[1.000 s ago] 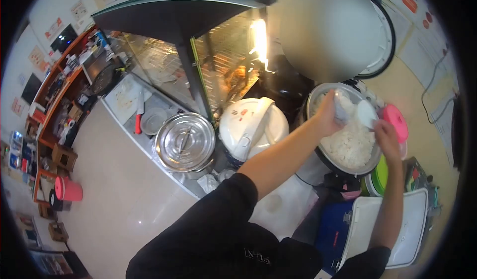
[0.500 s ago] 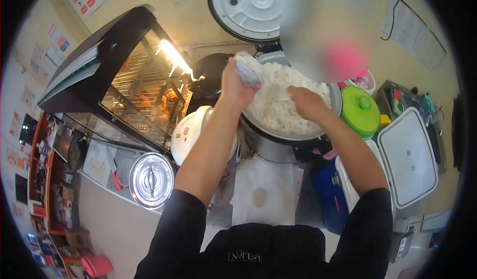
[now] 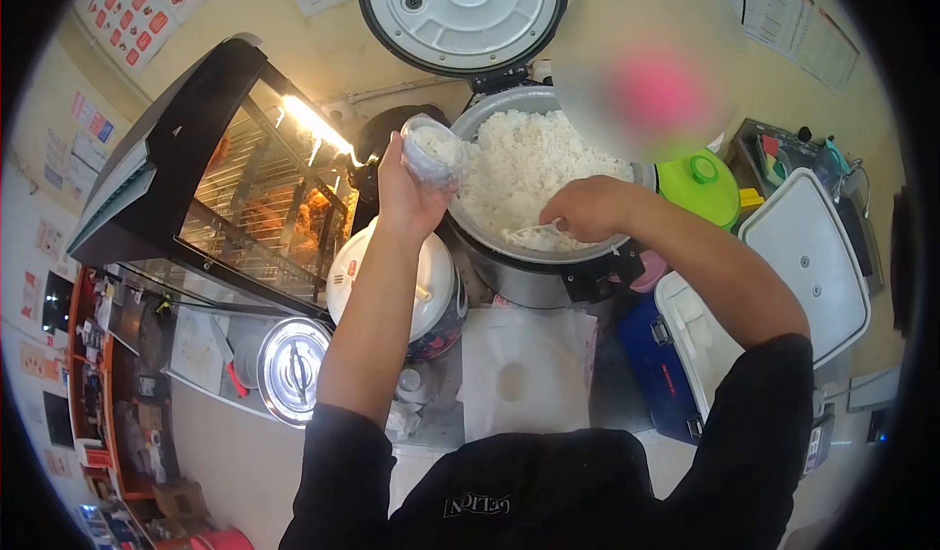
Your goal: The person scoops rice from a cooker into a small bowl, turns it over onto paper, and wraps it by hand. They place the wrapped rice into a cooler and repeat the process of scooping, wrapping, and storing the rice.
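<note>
My left hand (image 3: 413,190) is closed round a small bowl (image 3: 434,152) covered in clear plastic, with white rice inside it, at the left rim of a large rice cooker (image 3: 529,281). Heaped white rice (image 3: 534,163) fills much of the cooker's pot. Over the pot's near right side, my right hand (image 3: 590,209) grips a pale rice paddle (image 3: 534,235), its blade down in the rice near the front rim. Part of the paddle's handle is hidden in my fingers. The cooker's round lid (image 3: 468,7) stands raised behind the pot.
A lit glass food warmer (image 3: 264,198) and a white lidded container (image 3: 387,281) stand left. Paper sheets (image 3: 524,369) lie in front of the cooker. To the right are a green-lidded container (image 3: 697,190) and an open blue cooler (image 3: 651,374). A blurred patch covers the upper right.
My right hand and the paddle have moved toward the pot's near rim. The bowl in my left hand has shifted left, away from the rice. The camera view has shifted slightly.
</note>
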### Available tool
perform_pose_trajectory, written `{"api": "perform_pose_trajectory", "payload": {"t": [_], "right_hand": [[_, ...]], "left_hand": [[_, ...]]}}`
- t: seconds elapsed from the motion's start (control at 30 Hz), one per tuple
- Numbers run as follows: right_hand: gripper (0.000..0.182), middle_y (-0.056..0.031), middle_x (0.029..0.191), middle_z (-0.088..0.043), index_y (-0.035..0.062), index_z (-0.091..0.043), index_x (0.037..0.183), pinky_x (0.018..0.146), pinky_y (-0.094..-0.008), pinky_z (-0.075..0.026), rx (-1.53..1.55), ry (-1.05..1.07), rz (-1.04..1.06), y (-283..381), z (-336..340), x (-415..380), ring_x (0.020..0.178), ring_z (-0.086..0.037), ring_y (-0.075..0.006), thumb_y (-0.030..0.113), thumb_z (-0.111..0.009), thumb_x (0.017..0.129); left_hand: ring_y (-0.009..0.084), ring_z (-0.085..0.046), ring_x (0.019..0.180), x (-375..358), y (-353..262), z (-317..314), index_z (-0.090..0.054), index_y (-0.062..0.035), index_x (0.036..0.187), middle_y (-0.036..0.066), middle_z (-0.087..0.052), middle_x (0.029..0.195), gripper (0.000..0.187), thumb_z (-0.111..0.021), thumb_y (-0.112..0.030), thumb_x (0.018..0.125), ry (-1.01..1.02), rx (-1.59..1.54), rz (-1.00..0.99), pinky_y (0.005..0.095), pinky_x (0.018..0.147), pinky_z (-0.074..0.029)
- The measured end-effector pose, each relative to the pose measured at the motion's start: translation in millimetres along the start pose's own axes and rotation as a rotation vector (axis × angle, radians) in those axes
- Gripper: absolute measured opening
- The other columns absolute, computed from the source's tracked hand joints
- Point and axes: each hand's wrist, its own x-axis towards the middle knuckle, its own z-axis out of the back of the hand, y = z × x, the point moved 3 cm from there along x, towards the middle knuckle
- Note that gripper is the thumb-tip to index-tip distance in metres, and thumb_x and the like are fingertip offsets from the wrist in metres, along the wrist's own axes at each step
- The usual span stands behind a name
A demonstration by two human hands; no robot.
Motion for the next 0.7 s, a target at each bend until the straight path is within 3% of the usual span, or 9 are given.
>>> {"api": "perform_pose_trajectory", "payload": {"t": [0.2, 0.4, 0.5, 0.6, 0.67, 0.7], "right_hand": [[0.042, -0.0146, 0.11, -0.072, 0.008, -0.069, 0.127, 0.091, -0.0367, -0.051, 0.187, 0.293, -0.092, -31.4, -2.8, 8.6, 0.103, -0.069, -0.0248, 0.018, -0.063, 0.087], [0.039, -0.0146, 0.104, -0.073, 0.0004, -0.066, 0.124, 0.086, -0.0356, -0.052, 0.577, 0.022, -0.225, -55.7, 9.6, -25.7, 0.092, -0.069, -0.0199, 0.022, -0.065, 0.091], [0.038, -0.012, 0.101, -0.071, 0.0025, -0.063, 0.129, 0.081, -0.0346, -0.052, 0.538, -0.117, -0.314, -52.2, 27.3, -38.2, 0.09, -0.066, -0.0201, 0.018, -0.062, 0.094], [0.043, -0.0202, 0.105, -0.07, 0.0046, -0.06, 0.135, 0.085, -0.0411, -0.054, 0.211, -0.607, -0.278, -41.1, 15.5, -30.9, 0.096, -0.068, -0.033, 0.01, -0.059, 0.092], [0.051, -0.027, 0.11, -0.067, 0.0053, -0.055, 0.14, 0.092, -0.0481, -0.052, 0.229, -0.598, -0.41, 10.7, 13.8, -31.2, 0.105, -0.065, -0.0418, 0.002, -0.056, 0.089], [0.052, -0.0264, 0.111, -0.067, 0.0063, -0.055, 0.141, 0.092, -0.0482, -0.052, 0.226, -0.601, -0.408, 27.5, 7.1, -27.9, 0.105, -0.065, -0.0415, 0.002, -0.055, 0.089]], "left_hand": [[0.0254, -0.058, 0.113, -8.2, 8.2, 7.5, -0.052, -0.0111, 0.139, 0.009, -0.061, 0.13, 0.056, -0.033, -0.053, 0.107, 0.012, 0.036, 0.023, 0.0403, 0.087, -0.045], [0.0255, -0.058, 0.12, -10.4, 20.2, -5.3, -0.056, -0.0117, 0.136, 0.007, -0.063, 0.131, 0.051, -0.035, -0.05, 0.108, 0.056, 0.093, 0.014, 0.0423, 0.098, -0.045], [0.0263, -0.058, 0.123, 5.4, 40.4, -1.4, -0.056, -0.0108, 0.136, 0.008, -0.063, 0.132, 0.051, -0.035, -0.049, 0.109, 0.064, 0.144, -0.002, 0.0429, 0.1, -0.045], [0.0266, -0.059, 0.123, 2.9, 60.7, -29.9, -0.055, -0.0099, 0.137, 0.009, -0.063, 0.133, 0.052, -0.035, -0.048, 0.109, 0.032, 0.116, 0.024, 0.043, 0.102, -0.045], [0.0266, -0.059, 0.123, 4.8, 79.8, -45.6, -0.054, -0.0099, 0.138, 0.008, -0.062, 0.135, 0.052, -0.034, -0.049, 0.109, 0.059, 0.079, 0.009, 0.0435, 0.102, -0.045], [0.0263, -0.058, 0.124, 12.7, 92.3, -45.5, -0.053, -0.0103, 0.139, 0.008, -0.062, 0.135, 0.053, -0.034, -0.049, 0.109, 0.099, 0.059, -0.028, 0.0441, 0.103, -0.045]]}}
